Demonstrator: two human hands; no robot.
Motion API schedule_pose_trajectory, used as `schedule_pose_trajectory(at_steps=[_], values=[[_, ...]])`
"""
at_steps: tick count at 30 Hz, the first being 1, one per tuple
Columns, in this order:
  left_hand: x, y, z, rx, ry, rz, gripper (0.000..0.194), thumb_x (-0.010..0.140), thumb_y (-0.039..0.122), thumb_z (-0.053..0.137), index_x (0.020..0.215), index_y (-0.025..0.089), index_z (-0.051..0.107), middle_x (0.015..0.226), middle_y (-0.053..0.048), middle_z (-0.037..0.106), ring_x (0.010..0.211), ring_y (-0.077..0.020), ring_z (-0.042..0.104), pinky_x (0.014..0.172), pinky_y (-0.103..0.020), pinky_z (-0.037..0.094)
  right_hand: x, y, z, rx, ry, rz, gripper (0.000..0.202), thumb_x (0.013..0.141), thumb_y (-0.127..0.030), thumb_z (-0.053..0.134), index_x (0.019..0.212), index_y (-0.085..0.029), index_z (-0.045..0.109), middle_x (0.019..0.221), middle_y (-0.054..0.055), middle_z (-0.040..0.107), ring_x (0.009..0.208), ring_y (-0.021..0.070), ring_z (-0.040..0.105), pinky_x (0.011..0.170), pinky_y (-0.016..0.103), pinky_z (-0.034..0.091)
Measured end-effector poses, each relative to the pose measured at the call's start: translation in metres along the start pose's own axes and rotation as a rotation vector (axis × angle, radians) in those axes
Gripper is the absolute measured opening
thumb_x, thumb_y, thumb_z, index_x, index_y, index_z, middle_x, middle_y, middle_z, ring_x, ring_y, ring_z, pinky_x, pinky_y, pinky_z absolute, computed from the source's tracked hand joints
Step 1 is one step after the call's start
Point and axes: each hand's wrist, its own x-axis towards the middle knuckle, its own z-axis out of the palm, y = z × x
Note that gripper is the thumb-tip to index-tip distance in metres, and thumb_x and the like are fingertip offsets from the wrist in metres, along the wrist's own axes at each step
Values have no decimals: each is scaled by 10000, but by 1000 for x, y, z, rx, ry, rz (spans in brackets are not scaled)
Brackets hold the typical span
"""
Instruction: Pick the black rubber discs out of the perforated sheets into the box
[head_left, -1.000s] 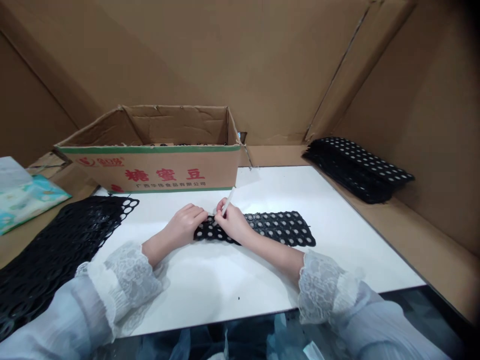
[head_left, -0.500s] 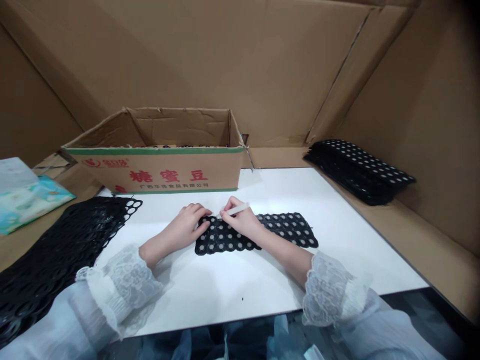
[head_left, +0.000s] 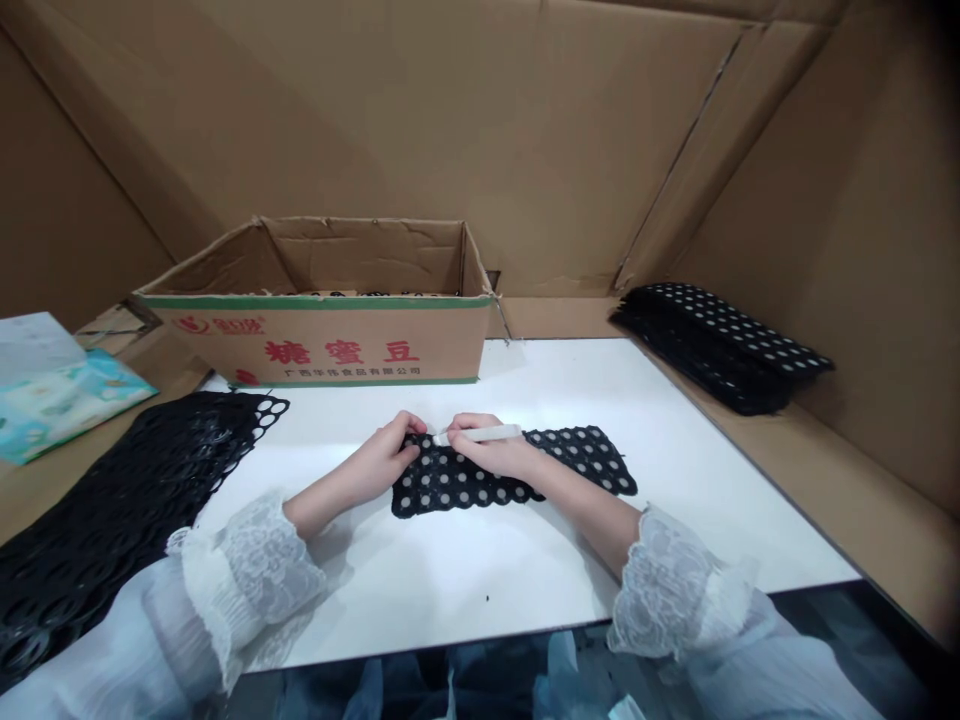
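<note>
A black sheet with rows of round grey dots (head_left: 459, 485) lies on the white tabletop in front of me. My left hand (head_left: 390, 455) pinches its far left corner between thumb and curled fingers. Held like a pen in my right hand (head_left: 487, 450) is a slim white pen-shaped tool (head_left: 495, 433). Its tip points left and meets the sheet's far edge, close to my left fingers. What the tip does there is too small to make out. My right hand and wrist cover part of the sheet's middle.
An open cardboard box (head_left: 360, 340) with dark pieces inside stands behind the sheet. Black sheets with round holes (head_left: 142, 480) are piled at left, near a flowered packet (head_left: 82, 390). At right rests a stack of dotted black sheets (head_left: 720, 345). Cardboard walls (head_left: 450, 120) enclose the table (head_left: 420, 590).
The white tool has swung lower, from tilted up to nearly level, as my right hand turned and shifted slightly right. My left fingers have curled in more at the sheet's corner.
</note>
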Motion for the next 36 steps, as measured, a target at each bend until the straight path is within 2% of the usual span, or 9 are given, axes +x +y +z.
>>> schedule_pose_trajectory(at_steps=[4,11,14,19,25,27,30,33,36], values=[[2,0,-3,-41,-59,-31,254,787,181,358,1021,201,456,1029,-36,553,961,-163,511,832,-324,407,-1,-1,0,26,-4,26,235,782,-296,366,626,-166,485,585,-35,438,561,85,411,519,203,312],[1,6,-8,214,-96,52,236,832,314,319,824,175,509,803,-40,546,793,-178,493,752,-330,392,0,-7,4,-14,24,-110,186,782,-216,380,665,-157,512,724,11,523,700,105,470,657,227,366],[0,10,-7,250,-79,64,247,847,338,296,769,176,466,741,-33,522,721,-171,478,685,-312,383,1,-9,5,-151,19,-164,189,787,-196,384,640,-156,496,736,29,532,755,123,459,734,262,356],[-2,17,-2,256,-11,62,217,855,300,289,716,185,409,691,-13,484,671,-156,455,631,-285,360,-1,-11,10,-461,-24,-207,252,827,-237,350,608,-162,452,678,32,494,740,139,409,705,281,331],[-1,20,-2,300,76,114,217,855,272,289,660,186,331,657,-2,413,652,-149,426,593,-266,328,5,-11,25,-722,131,-207,226,848,-243,310,722,-166,481,721,65,510,810,178,393,718,309,306],[0,19,-5,301,79,122,222,857,280,292,657,186,320,656,1,406,655,-146,425,596,-263,325,9,-9,23,-693,148,-195,228,846,-244,311,704,-168,473,712,60,503,810,176,395,733,311,306],[1,14,-9,293,92,90,221,859,301,291,675,186,334,676,-2,428,663,-146,435,603,-264,328,12,-4,11,-458,98,-175,247,831,-248,328,621,-171,434,677,29,487,783,152,409,738,287,322],[3,7,-13,263,59,40,218,859,325,288,708,188,367,689,-3,463,660,-149,453,606,-268,336,10,4,-5,-132,-8,-84,285,818,-241,320,554,-166,398,639,2,462,718,120,440,671,244,350],[2,2,-16,200,-5,-10,228,857,356,282,738,192,388,675,3,487,641,-149,471,597,-268,345,6,8,-12,16,-27,15,244,805,-257,332,601,-168,432,613,-18,438,601,96,426,566,223,342]])
